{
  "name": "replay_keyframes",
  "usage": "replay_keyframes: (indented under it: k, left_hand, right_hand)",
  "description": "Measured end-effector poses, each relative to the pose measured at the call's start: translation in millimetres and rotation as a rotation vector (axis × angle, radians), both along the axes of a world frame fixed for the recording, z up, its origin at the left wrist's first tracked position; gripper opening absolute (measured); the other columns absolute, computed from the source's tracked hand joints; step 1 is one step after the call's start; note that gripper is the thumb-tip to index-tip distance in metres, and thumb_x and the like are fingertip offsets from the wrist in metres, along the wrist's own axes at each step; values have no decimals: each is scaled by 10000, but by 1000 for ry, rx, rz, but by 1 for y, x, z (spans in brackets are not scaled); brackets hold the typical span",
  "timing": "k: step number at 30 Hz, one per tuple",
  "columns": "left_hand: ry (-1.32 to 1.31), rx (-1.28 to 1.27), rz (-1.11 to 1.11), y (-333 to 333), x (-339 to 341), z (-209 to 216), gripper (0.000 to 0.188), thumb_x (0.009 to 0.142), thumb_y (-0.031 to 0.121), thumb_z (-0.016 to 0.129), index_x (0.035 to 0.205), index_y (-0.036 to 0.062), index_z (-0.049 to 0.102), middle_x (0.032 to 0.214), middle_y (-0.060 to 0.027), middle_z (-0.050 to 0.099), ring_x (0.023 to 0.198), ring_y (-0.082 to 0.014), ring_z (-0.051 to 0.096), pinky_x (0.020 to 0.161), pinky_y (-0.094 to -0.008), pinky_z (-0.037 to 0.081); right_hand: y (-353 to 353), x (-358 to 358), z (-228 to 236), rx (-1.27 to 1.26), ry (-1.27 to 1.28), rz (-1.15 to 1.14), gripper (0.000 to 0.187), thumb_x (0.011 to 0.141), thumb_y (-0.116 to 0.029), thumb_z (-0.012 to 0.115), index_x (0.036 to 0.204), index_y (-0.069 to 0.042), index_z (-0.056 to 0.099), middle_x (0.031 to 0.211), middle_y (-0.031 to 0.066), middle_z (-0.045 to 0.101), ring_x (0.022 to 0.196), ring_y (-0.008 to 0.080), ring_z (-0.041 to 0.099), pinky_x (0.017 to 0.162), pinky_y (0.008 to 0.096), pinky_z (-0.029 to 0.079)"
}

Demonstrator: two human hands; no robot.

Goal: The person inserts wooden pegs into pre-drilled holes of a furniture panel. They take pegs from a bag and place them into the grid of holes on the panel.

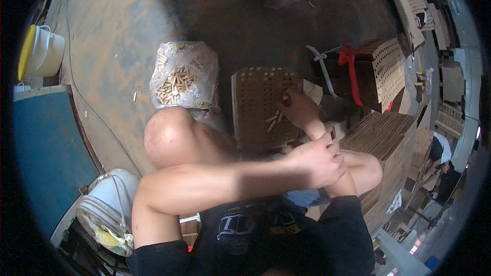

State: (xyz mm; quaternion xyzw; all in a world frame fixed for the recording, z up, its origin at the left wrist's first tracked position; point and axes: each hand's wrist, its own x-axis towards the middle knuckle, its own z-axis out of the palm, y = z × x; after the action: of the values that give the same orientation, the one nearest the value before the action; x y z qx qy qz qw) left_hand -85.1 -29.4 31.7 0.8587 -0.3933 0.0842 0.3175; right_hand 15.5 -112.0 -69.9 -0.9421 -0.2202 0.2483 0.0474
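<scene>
The right hand (299,107) is reaching out over a brown board full of small holes (261,105), its fingers curled narrowly and pressing down at the board's right edge; whether a peg is pinched in them cannot be told. A few loose wooden pegs (273,120) are lying on the board just beside that hand. The left hand (319,161) is crossing over the right forearm near the knee, closed in a loose fist, and what it is holding, if anything, is hidden. The board is resting on the floor (112,46) in front of the knees. To its left a clear plastic bag of wooden pegs (181,76) is standing open. Further right, stacks of perforated boards (386,71) are sitting tied with red ribbon (350,66). A white bucket (110,204) is standing at the lower left.
</scene>
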Motion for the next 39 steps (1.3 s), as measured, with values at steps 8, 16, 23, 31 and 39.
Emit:
replay_keyframes:
  k: [8,16,23,31,39]
  left_hand:
    - [-77,30,57,-1,3,-7,207,812,266,601,915,92,646,852,-22,653,858,-200,622,770,-376,461]
    - [-90,-28,73,-2,3,-9,189,816,253,594,894,88,644,824,-15,633,827,-191,606,769,-369,462]
    - [-90,-62,47,-5,-5,-2,175,794,262,598,797,95,648,832,-8,597,813,-182,583,782,-356,432]
    - [-107,-80,81,-4,-11,-4,198,763,298,607,779,103,642,798,-7,571,786,-181,567,788,-350,429]
    - [-110,-119,109,-11,-10,-9,178,763,289,602,801,119,636,775,8,570,775,-172,562,778,-346,427]
  right_hand:
    - [5,20,-22,483,201,-198,239,904,-207,685,1093,-61,688,900,145,723,869,301,708,751,385,551]
    - [7,36,-49,577,-222,197,149,865,-112,705,1009,-76,694,960,135,708,868,318,690,759,392,553]
    - [8,38,-63,577,-364,336,183,851,-91,697,1033,-96,674,1024,105,699,901,332,676,772,416,557]
    - [19,31,-51,352,-366,382,195,889,-130,667,1077,-77,657,1069,120,683,907,336,675,753,426,563]
    - [22,42,-69,165,-372,390,220,898,-178,667,1091,-73,670,1049,147,693,915,367,671,793,459,543]
